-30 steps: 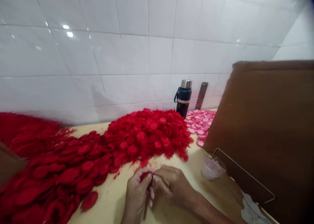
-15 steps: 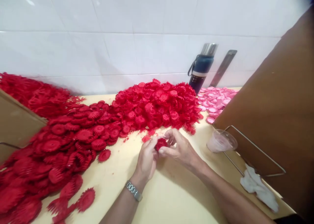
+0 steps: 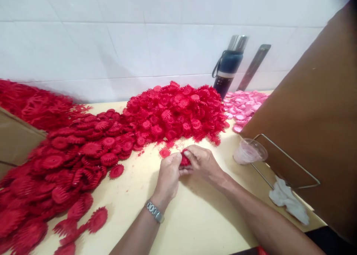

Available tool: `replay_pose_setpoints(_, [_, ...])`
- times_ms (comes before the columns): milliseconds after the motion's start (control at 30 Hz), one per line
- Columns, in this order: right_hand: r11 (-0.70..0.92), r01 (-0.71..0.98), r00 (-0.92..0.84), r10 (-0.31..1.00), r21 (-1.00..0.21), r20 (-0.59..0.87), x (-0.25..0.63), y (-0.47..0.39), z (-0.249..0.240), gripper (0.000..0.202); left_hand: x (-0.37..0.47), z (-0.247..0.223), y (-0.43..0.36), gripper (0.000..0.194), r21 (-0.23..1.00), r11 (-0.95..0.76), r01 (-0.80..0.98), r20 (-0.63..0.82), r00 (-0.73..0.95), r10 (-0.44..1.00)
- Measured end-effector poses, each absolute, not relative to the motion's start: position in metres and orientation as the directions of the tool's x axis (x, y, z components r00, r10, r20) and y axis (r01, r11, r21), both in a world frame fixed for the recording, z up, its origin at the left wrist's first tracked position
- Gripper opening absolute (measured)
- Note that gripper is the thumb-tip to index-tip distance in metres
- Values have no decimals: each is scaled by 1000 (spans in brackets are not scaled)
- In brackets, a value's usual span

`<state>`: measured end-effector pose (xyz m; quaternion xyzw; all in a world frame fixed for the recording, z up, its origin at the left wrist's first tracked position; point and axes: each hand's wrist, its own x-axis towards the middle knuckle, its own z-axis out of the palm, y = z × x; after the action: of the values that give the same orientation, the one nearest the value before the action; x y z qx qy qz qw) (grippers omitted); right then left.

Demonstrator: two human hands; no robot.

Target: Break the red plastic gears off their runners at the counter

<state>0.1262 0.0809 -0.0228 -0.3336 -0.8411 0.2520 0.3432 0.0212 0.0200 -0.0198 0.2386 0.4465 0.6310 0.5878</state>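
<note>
Between my two hands is a small red fringed flower piece (image 3: 185, 159), held just above the pale yellow table (image 3: 156, 180). My left hand (image 3: 169, 175), with a metal-banded watch on the wrist, is closed on its left side, thumb against the edge. My right hand (image 3: 203, 161) pinches it from the right, its thumb over the front. The fingers cover much of the piece. Just beyond my hands a single red fringed disc (image 3: 164, 152) lies flat, in front of a large heap of red fringed pieces (image 3: 178, 111).
Stacked red discs (image 3: 92, 149) spread down the left side. Pink petal pieces (image 3: 244, 105) lie at the back right by a blue flask (image 3: 229, 67) and a leaning metal strip (image 3: 254, 67). A plastic cup (image 3: 250, 151), wire frame (image 3: 290, 160), crumpled tissue (image 3: 288, 201) and brown board (image 3: 306, 117) stand right.
My right fingers have drawn in closer round the red piece, the thumb now on its front. My left thumb has shifted to its edge. The camera view has tilted slightly downward.
</note>
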Motion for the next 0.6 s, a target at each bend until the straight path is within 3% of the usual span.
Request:
replay_pose_setpoints(367, [574,498,-370,819,-650,440,123,77,-21,21,21,-22,23,25,918,-3,-397,-160,-377,912])
replay_pose_setpoints(600, [446,477,-240,895,-757,375,124,83,-21,23,17,-27,22,23,940,-70,-333,-100,-466,879])
